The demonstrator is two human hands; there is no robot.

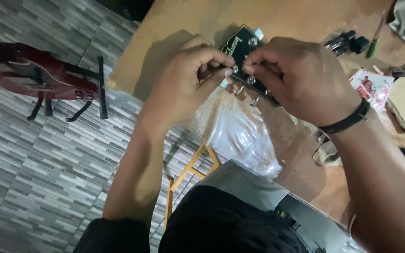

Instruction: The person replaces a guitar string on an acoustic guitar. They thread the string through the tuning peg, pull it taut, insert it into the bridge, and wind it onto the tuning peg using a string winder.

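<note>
Guitar headstock (243,51), black with silver tuning posts, lies on the brown wooden worktop (301,18), and both your hands meet over it. Your left hand (186,77) comes to the headstock from its left side; thumb and forefinger are pressed together in a pinching grip at a small silver post on the face of the headstock, but I cannot tell if they hold the post itself or something thin beside it. Your right hand (301,75) covers the right part of the headstock, its fingers curled and closed in a grip at the same spot, touching the fingertips of the left hand (what is between them is hidden). A black band (348,121) sits on the right wrist.

Just below the headstock a clear plastic bag (244,136) lies on the worktop, partly over the edge. Beyond the headstock, to its right, some black parts (345,43) and a green-handled tool (373,47) rest on the wood, and a red and white printed packet (371,84) lies near the right wrist. Far to the left of the headstock, down on the grey tiled floor (33,178), a dark red guitar (29,75) rests on a black stand (100,86).
</note>
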